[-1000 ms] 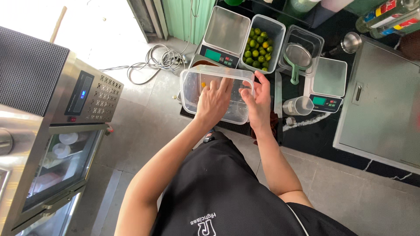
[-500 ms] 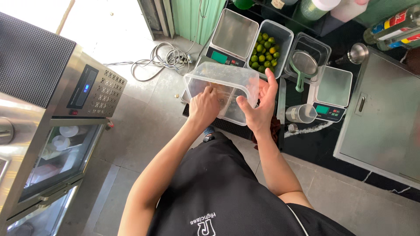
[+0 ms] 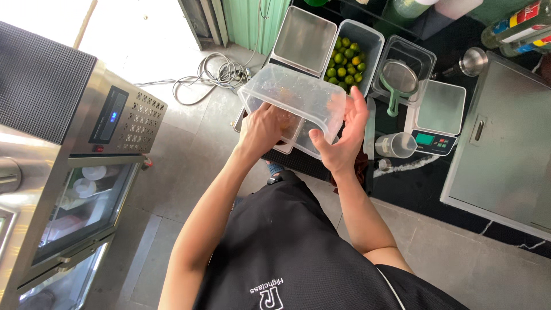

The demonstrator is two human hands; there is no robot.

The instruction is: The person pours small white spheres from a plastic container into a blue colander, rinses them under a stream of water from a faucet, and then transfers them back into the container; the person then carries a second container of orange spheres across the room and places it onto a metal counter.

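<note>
Both my hands hold a clear plastic container (image 3: 298, 92), raised and tilted above the dark counter (image 3: 425, 178). My left hand (image 3: 261, 127) grips its near left side from below, fingers against the wall. My right hand (image 3: 341, 135) cups its right end, thumb on the near rim. Something small and orange shows faintly inside the container. Another clear container (image 3: 287, 146) sits on the counter just beneath it.
A tub of green limes (image 3: 347, 57), a metal tray on a scale (image 3: 303, 39), a tub with a green-handled strainer (image 3: 399, 77), a second scale (image 3: 439, 112) and a measuring cup (image 3: 396, 144) crowd the counter. A steel appliance (image 3: 74, 132) stands on my left, cables (image 3: 221, 72) on the floor.
I have lifted the clear container up off the counter and tilted it toward me; both hands have shifted grip along its sides.
</note>
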